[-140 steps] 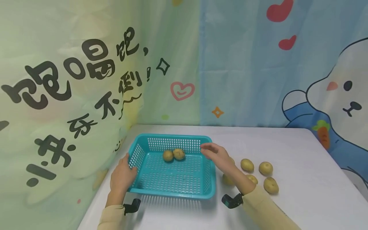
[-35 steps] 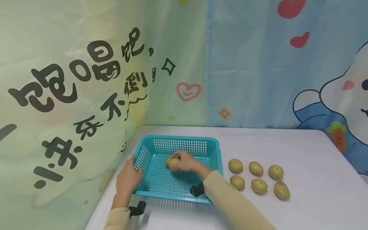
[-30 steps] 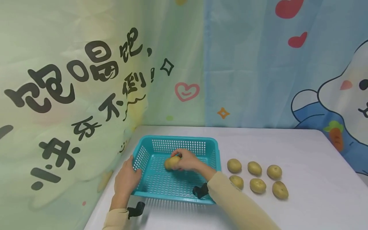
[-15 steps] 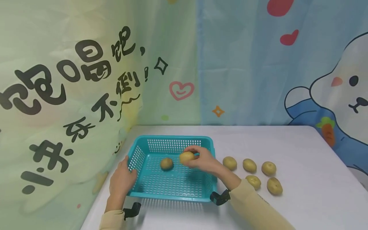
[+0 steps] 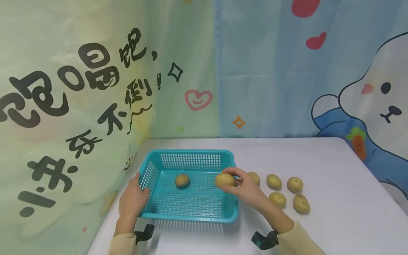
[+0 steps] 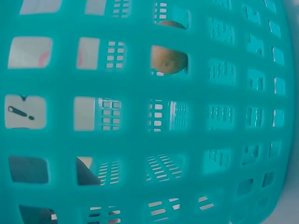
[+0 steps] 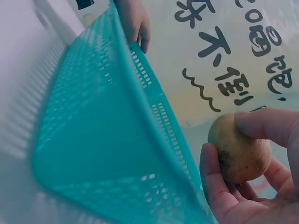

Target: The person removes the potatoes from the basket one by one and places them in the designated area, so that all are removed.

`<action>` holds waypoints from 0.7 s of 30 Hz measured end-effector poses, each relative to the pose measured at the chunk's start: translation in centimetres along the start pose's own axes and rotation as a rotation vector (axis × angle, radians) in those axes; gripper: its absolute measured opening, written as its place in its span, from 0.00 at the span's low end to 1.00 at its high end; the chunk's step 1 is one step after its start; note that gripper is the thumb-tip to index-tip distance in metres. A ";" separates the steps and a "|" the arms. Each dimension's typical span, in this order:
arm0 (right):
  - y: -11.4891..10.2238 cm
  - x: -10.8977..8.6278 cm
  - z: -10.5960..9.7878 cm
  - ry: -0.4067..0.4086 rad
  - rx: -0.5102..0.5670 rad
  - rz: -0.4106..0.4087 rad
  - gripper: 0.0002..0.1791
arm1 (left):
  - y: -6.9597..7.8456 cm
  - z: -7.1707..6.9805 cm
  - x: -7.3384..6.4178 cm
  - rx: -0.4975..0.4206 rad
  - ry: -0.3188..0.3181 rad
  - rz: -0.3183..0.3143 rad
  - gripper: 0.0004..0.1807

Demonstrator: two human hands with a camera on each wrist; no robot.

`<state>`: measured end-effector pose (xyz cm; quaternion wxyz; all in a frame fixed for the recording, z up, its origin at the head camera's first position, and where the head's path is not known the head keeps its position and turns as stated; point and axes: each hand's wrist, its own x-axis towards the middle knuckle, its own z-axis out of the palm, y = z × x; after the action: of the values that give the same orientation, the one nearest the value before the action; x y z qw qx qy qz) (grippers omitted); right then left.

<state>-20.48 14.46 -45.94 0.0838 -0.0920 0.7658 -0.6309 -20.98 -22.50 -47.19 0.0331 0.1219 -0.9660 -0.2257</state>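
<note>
My right hand (image 5: 247, 187) holds a yellow-brown potato (image 5: 224, 180) between thumb and fingers, up at the right side of the turquoise plastic basket (image 5: 188, 217). In the right wrist view that potato (image 7: 240, 149) shows a dark patch on its skin and is above the basket's rim. At the basket's left side, my left hand (image 5: 132, 198) grips the rim, its thumb on the inner side. A single potato (image 5: 182, 181) lies on the basket floor, left of the middle. Through the perforated wall (image 6: 135, 140), the left wrist view shows a potato (image 6: 169, 59).
On the white table (image 5: 334, 170) right of the basket lie several potatoes in two loose rows, among them a rear potato (image 5: 294, 184) and a front potato (image 5: 301, 204). My right forearm partly covers that area. A printed curtain (image 5: 264, 71) hangs behind the table.
One of the two potatoes in the basket has been taken up by my right hand and carried right to the basket's side. My left hand stays on the rim.
</note>
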 end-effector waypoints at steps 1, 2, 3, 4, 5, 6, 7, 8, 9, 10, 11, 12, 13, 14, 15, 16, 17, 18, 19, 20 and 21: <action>0.2 -0.4 -0.2 0.018 -0.003 0.007 0.29 | -0.1 0.0 0.0 0.004 -0.002 -0.002 0.38; 0.4 -0.9 -0.4 0.038 -0.007 0.018 0.29 | -0.1 0.0 0.0 0.006 -0.003 -0.006 0.38; 0.6 -1.3 -0.6 0.061 -0.007 0.028 0.29 | -0.1 0.0 0.0 0.009 -0.005 -0.008 0.38; 0.9 -1.7 -0.8 0.078 -0.005 0.032 0.30 | -0.2 0.0 0.0 0.013 -0.005 -0.007 0.38; 1.1 -2.1 -1.0 0.091 0.001 0.034 0.30 | -0.2 0.0 0.1 0.014 -0.004 -0.003 0.38; 1.4 -2.5 -1.2 0.101 0.012 0.032 0.31 | -0.3 -0.1 0.1 0.014 -0.004 0.002 0.38; 1.7 -2.9 -1.4 0.110 0.031 0.038 0.31 | -0.3 -0.1 0.1 0.016 -0.005 0.009 0.38; 2.1 -3.3 -1.6 0.121 0.046 0.045 0.31 | -0.3 -0.1 0.2 0.017 -0.007 0.015 0.38; 2.4 -3.7 -1.8 0.124 0.066 0.049 0.31 | -0.3 -0.2 0.2 0.018 -0.009 0.021 0.38; 2.7 -4.1 -2.0 0.129 0.078 0.061 0.31 | -0.2 -0.2 0.2 0.019 -0.012 0.025 0.38; 3.1 -4.5 -2.3 0.133 0.092 0.073 0.31 | -0.2 -0.2 0.3 0.020 -0.014 0.027 0.38; 3.5 -4.9 -2.5 0.137 0.103 0.080 0.31 | -0.2 -0.3 0.3 0.018 -0.016 0.029 0.38; 3.8 -5.3 -2.7 0.141 0.110 0.091 0.31 | -0.1 -0.3 0.2 0.017 -0.018 0.029 0.38; 4.2 -5.7 -2.9 0.145 0.118 0.097 0.31 | -0.1 -0.3 0.2 0.015 -0.019 0.030 0.38; 4.7 -6.0 -3.0 0.149 0.116 0.100 0.31 | 0.0 -0.3 0.2 0.014 -0.020 0.030 0.38; 5.1 -6.3 -3.1 0.158 0.101 0.104 0.31 | 0.0 -0.3 0.2 0.014 -0.020 0.030 0.38; 5.6 -6.6 -3.2 0.166 0.087 0.107 0.32 | 0.0 -0.3 0.2 0.014 -0.019 0.029 0.38; 6.1 -6.9 -3.3 0.175 0.073 0.111 0.32 | 0.0 -0.2 0.2 0.015 -0.019 0.029 0.38; 6.6 -7.2 -3.3 0.184 0.061 0.123 0.31 | 0.1 -0.2 0.2 0.016 -0.019 0.029 0.38; 7.0 -7.4 -3.4 0.192 0.053 0.137 0.31 | 0.1 -0.2 0.2 0.016 -0.018 0.030 0.38; 7.5 -7.7 -3.4 0.200 0.036 0.151 0.31 | 0.2 -0.1 0.2 0.016 -0.018 0.032 0.38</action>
<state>-14.10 20.96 -52.55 0.0557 0.0307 0.7635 -0.6426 -21.22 -22.48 -47.02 0.0271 0.1047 -0.9698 -0.2185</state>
